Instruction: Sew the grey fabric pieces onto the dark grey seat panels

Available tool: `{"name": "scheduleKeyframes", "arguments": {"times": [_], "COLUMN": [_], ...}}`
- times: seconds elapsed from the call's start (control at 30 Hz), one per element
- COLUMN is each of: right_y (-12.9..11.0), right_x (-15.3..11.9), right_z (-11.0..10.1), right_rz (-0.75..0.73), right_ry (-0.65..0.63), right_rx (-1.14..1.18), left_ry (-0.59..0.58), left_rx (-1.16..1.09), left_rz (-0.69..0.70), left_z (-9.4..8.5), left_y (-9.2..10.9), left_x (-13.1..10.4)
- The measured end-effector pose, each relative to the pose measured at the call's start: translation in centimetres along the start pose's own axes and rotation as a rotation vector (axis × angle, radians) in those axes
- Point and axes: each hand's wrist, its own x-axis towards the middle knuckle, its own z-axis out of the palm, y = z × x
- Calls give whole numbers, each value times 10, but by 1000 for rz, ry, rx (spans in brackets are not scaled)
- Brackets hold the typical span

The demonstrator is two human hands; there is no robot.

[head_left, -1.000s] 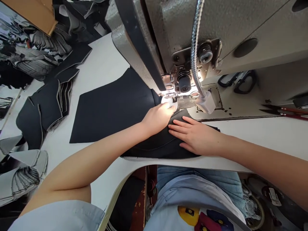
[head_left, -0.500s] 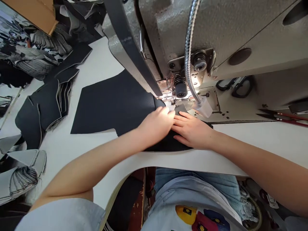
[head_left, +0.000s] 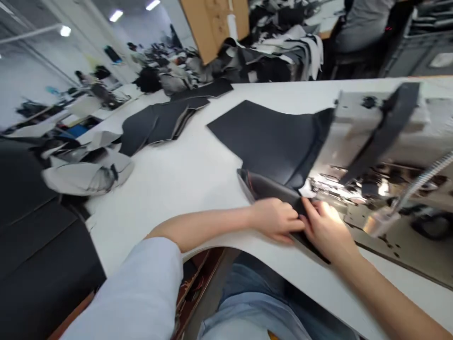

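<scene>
A large black panel [head_left: 272, 141] lies on the white table beside the lit needle area of the sewing machine [head_left: 382, 141]. Along its near side is a folded dark piece [head_left: 272, 188] with a line of red stitching at its left end. My left hand [head_left: 278, 218] has its fingers curled on the folded piece. My right hand [head_left: 327, 229] pinches the same piece just right of it, close to the machine. The two hands nearly touch. Blur softens the fingertips.
Stacked dark panels [head_left: 159, 120] lie at the back left of the table [head_left: 170, 174], with grey pieces [head_left: 88, 174] nearer. Black sheets [head_left: 38, 245] fill the left edge. Dark-handled scissors [head_left: 433, 224] lie right of the lamp. A seated person [head_left: 364, 26] is behind.
The camera view has swung left and up, showing more of the room. A folded piece with red stitching now shows under my hands, and the left hand's fingers are curled on it.
</scene>
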Motion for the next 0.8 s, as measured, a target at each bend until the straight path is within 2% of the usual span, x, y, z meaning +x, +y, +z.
{"name": "scheduleKeyframes", "arguments": {"times": [0.07,0.13,0.2,0.3,0.4,0.53,0.7,0.8], "right_y": [19,37,50,53,44,33,28,22], "right_x": [4,9,13,17,21,29,40,40], "right_z": [7,13,15,15,13,4,-14,-20], "right_rz": [60,120,177,262,283,258,296,320], "right_ry": [-55,-137,-188,-193,-153,-125,-157,-151], "right_rx": [52,93,88,20,-9,95,202,187], "left_ry": [-11,26,165,460,587,658,649,657], "left_rx": [-68,-235,-489,-910,-1142,-1274,-1154,-1157], "left_rz": [-62,-160,-324,-578,-634,-740,-637,-686], "left_z": [2,8,14,19,21,24,26,23], "left_y": [20,31,32,25,22,23,19,20], "left_x": [13,18,11,-7,-15,-12,-12,-10]}}
